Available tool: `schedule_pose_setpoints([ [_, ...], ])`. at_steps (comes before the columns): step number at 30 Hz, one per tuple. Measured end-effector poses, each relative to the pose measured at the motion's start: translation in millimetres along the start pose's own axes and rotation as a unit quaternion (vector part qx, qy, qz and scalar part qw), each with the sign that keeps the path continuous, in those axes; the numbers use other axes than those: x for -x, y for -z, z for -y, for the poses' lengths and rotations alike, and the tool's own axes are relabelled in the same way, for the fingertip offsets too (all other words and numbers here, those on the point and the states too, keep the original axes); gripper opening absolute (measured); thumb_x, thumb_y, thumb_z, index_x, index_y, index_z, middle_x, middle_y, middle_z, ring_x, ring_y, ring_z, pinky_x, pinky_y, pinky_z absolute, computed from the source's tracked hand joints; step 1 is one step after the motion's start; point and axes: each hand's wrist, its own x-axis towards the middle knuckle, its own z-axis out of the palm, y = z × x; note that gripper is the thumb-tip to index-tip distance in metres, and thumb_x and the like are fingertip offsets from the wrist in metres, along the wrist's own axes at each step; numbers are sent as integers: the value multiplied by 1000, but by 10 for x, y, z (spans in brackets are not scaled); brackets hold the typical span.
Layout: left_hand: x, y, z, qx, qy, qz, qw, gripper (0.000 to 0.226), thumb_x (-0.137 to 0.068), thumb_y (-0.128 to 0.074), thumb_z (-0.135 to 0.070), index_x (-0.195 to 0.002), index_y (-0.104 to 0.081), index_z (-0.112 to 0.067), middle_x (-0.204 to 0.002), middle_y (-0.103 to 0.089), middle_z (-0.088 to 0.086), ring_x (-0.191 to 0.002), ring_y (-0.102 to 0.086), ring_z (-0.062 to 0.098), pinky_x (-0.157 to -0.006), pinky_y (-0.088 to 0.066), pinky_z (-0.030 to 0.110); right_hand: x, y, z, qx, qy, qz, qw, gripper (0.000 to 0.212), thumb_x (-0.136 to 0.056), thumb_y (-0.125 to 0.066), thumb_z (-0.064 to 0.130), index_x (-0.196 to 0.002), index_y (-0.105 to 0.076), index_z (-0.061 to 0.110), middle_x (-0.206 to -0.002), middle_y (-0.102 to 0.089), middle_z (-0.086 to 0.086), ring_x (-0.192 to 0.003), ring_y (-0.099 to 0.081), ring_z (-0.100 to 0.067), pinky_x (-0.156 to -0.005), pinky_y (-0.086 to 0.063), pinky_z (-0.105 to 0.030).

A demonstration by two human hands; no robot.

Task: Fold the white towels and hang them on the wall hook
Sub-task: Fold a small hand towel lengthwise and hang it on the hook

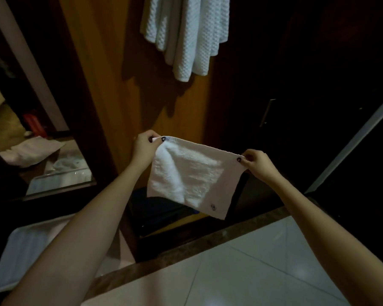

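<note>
Fingers [151,135] of the left hand [145,149] and the right hand [258,162] pinch the upper corners of the white towel [190,177], held spread in mid-air below the hanging towels [186,34]; recommended: bring corner to corner squarely, edges matched, with firm grip to prevent sagging.

Dim room: wooden wall panel [111,85], pale tiled floor [263,261].

Matt terry cloth towel [190,175], waffle-weave hung towels [186,34], varnished wood panel [111,69], glossy floor tiles [263,261].
</note>
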Motion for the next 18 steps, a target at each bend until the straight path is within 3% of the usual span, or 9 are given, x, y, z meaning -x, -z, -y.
schedule_pose_setpoints([
  [2,-29,-185,-119,4,-19,7,1000,11,-86,-67,-15,-77,-64,-11,-64,-55,-4,-56,-46,7,-51,-34,16,-14,98,-3,-139,-14,29,990,22,-94,-62,16,-115,-61,23,-85,-68,6,-68,-69,-11,-52,-50,-15],
  [4,-63,-377,-255,11,-23,29,999,8,-87,-67,-13,-79,-65,-13,-66,-57,-7,-60,-49,5,-53,-36,15,-35,184,32,-253,-9,84,964,34,-92,-63,10,-122,-63,28,-81,-72,5,-68,-71,-16,-57,-56,-22],
  [6,-76,-507,-358,38,-18,60,997,5,-88,-65,-12,-87,-69,-13,-74,-61,-11,-70,-55,0,-59,-39,11,-52,226,117,-311,5,119,943,27,-93,-61,8,-114,-71,22,-69,-66,7,-65,-67,-16,-64,-58,-26],
  [8,-103,-618,-486,75,-26,94,992,8,-89,-64,-10,-93,-71,-12,-81,-63,-12,-75,-58,-4,-63,-40,5,-87,295,229,-333,19,132,933,21,-92,-62,7,-100,-76,21,-72,-66,4,-72,-66,-16,-72,-58,-27],
  [10,-114,-673,-599,107,-31,119,987,9,-88,-65,-9,-90,-70,-17,-82,-65,-12,-73,-59,-10,-63,-42,3,-109,360,346,-328,31,157,931,23,-89,-65,2,-97,-75,21,-82,-73,0,-81,-71,-18,-76,-57,-25],
  [13,-113,-721,-739,142,-29,123,982,16,-85,-68,-10,-81,-66,-25,-82,-67,-10,-76,-63,-6,-63,-47,7,-115,433,549,-272,65,168,945,24,-86,-68,0,-100,-69,20,-89,-76,-3,-89,-73,-15,-80,-57,-22],
  [16,-100,-751,-850,169,-34,138,975,16,-84,-69,-10,-81,-66,-25,-83,-69,-7,-79,-65,1,-65,-49,13,-57,422,745,-200,104,104,969,4,-90,-68,15,-88,-70,17,-73,-74,1,-72,-72,-10,-65,-53,-16],
  [18,-77,-749,-920,193,-41,155,968,15,-85,-68,-8,-82,-67,-22,-81,-69,-5,-76,-65,2,-66,-50,15,-34,420,838,-131,153,47,978,15,-91,-66,26,-84,-72,14,-67,-70,-3,-62,-65,-12,-59,-50,-23],
])
